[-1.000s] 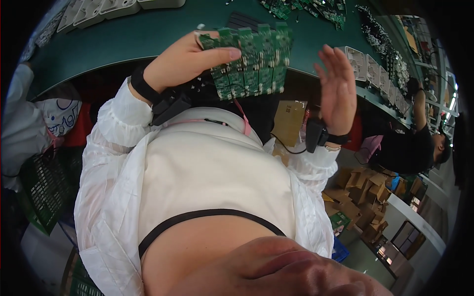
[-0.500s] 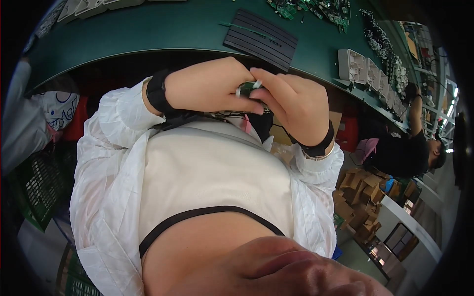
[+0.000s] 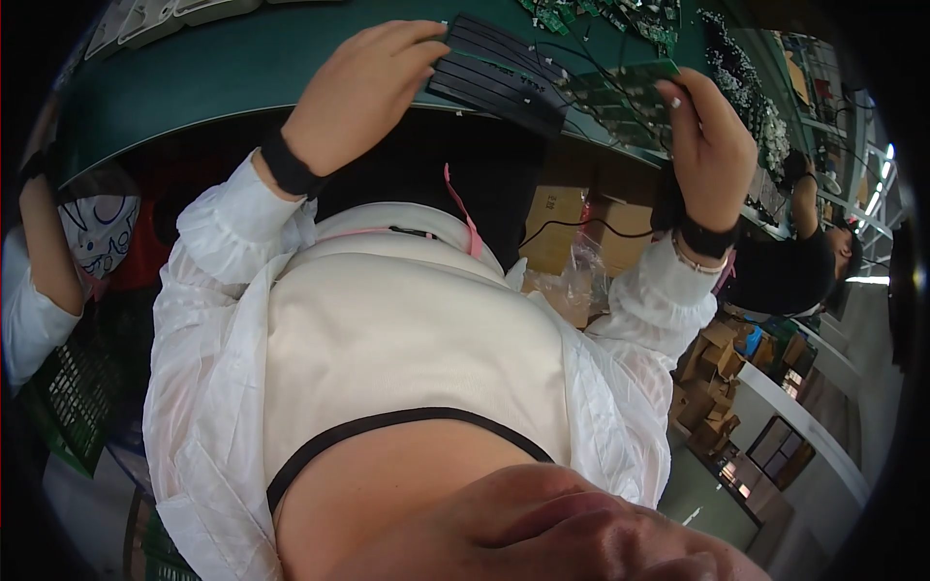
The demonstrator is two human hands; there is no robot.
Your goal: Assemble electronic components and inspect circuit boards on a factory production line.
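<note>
My right hand (image 3: 715, 140) grips the edge of a green circuit board panel (image 3: 630, 105) with thumb and fingers. Thin black wires (image 3: 591, 60) with small white ends trail from the panel, over the right part of a black grooved block (image 3: 484, 85). The block lies at the table's near edge, with a thin green strip (image 3: 494, 64) along it. At the block's left end is my left hand (image 3: 368, 92), fingers stretched out and apart; whether the fingertips touch the block or the strip I cannot tell.
Loose green circuit boards (image 3: 635, 21) are heaped at the back of the green table (image 3: 232, 73). Grey trays (image 3: 165, 17) stand far left, and piled small white parts (image 3: 746, 87) lie right. Co-workers sit on both sides. Cardboard boxes (image 3: 562, 228) are below the table.
My hands, together at my waist around a small green-and-white piece, have parted and moved up to the table. A wired board panel is now in my right hand.
</note>
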